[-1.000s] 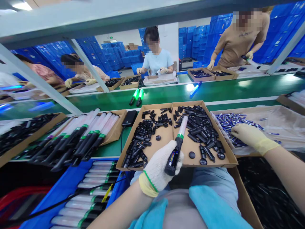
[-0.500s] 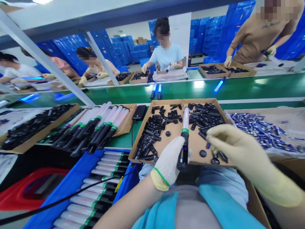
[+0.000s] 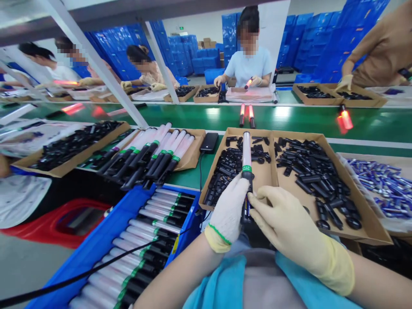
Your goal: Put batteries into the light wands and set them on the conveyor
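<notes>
Wrapped round the black handle of a light baton (image 3: pixel 246 148), my left hand (image 3: pixel 228 210) wears a white knit glove over a yellowish one. The baton stands nearly upright, with a clear tube above a green band. A slot in its lower handle shows something blue and shiny inside. My right hand (image 3: pixel 286 223), in a yellowish glove, has its fingertips pinched against the right side of that handle; whatever lies between them is hidden. Just beyond are two cardboard trays: the left tray (image 3: pixel 267 171) and the right tray (image 3: pixel 291 189), both with black plastic parts.
Right of the trays lies a heap of blue batteries (image 3: pixel 383 180). Finished-looking batons (image 3: pixel 154 150) are stacked to the left, near a black phone-like device (image 3: pixel 209 142). A blue crate (image 3: pixel 74 262) below holds rows of batons. Across the green conveyor (image 3: pixel 193 113) sit several co-workers.
My right hand has moved left from above the right tray to the baton's handle. The view has shifted. Lit batons on the conveyor have turned from blue to red.
</notes>
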`<control>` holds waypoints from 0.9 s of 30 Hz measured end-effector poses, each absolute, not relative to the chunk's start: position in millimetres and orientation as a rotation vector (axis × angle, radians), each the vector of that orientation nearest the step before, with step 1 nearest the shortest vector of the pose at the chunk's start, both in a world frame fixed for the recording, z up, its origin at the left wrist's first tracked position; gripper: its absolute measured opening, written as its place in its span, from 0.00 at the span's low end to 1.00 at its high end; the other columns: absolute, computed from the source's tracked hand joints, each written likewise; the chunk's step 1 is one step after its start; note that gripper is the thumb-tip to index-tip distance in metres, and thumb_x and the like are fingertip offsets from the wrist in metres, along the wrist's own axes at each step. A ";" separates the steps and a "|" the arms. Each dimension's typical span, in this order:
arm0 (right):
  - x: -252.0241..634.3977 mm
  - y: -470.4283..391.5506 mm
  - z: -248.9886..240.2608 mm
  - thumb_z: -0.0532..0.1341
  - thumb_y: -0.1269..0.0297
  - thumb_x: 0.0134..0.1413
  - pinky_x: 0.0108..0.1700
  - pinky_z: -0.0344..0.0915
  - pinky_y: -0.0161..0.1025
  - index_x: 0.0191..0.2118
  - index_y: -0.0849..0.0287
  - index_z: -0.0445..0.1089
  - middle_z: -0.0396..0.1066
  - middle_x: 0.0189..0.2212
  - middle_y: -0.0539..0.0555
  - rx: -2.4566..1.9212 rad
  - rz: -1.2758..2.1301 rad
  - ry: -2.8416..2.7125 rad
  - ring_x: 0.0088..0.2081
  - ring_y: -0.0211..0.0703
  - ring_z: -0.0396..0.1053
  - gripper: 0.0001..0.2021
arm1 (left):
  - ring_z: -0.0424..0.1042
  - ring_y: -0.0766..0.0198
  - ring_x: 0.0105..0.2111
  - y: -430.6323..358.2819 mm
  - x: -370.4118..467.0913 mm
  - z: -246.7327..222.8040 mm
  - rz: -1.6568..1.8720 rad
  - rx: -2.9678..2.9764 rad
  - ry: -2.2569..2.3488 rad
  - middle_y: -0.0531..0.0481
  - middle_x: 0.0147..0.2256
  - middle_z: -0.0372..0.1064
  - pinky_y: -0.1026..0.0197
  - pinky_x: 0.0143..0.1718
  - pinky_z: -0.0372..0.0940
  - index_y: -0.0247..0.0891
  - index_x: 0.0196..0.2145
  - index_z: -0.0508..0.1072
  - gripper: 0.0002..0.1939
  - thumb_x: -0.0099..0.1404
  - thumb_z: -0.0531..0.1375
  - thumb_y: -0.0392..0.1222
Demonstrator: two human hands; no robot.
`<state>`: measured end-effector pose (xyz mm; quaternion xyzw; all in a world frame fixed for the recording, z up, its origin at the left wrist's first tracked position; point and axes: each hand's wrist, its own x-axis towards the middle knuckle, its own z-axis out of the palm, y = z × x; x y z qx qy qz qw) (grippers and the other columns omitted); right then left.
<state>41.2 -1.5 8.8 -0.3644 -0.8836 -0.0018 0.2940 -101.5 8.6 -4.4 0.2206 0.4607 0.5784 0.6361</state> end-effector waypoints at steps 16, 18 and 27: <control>-12.7 105.0 -50.8 0.55 0.75 0.60 0.48 0.64 0.42 0.43 0.63 0.71 0.73 0.44 0.64 -1.329 0.411 -2.728 0.46 0.51 0.71 0.09 | 0.63 0.72 0.16 15.6 -184.5 11.0 1.390 0.275 0.935 0.53 0.23 0.66 0.71 0.15 0.59 0.36 0.38 0.69 0.11 0.71 0.55 0.46; -10.6 105.0 -52.5 0.53 0.78 0.59 0.47 0.65 0.40 0.45 0.63 0.69 0.74 0.42 0.62 -1.364 0.455 -2.700 0.45 0.48 0.72 0.12 | 0.63 0.71 0.16 12.5 -183.9 12.0 1.373 0.287 0.973 0.53 0.22 0.66 0.71 0.14 0.59 0.36 0.37 0.69 0.12 0.70 0.55 0.48; 43.1 111.7 -48.5 0.55 0.74 0.59 0.48 0.65 0.41 0.40 0.61 0.74 0.74 0.41 0.61 -1.421 0.498 -2.698 0.44 0.49 0.72 0.10 | 0.63 0.71 0.16 19.6 -178.0 10.6 1.343 0.300 0.937 0.51 0.23 0.67 0.71 0.13 0.58 0.35 0.38 0.68 0.12 0.70 0.55 0.48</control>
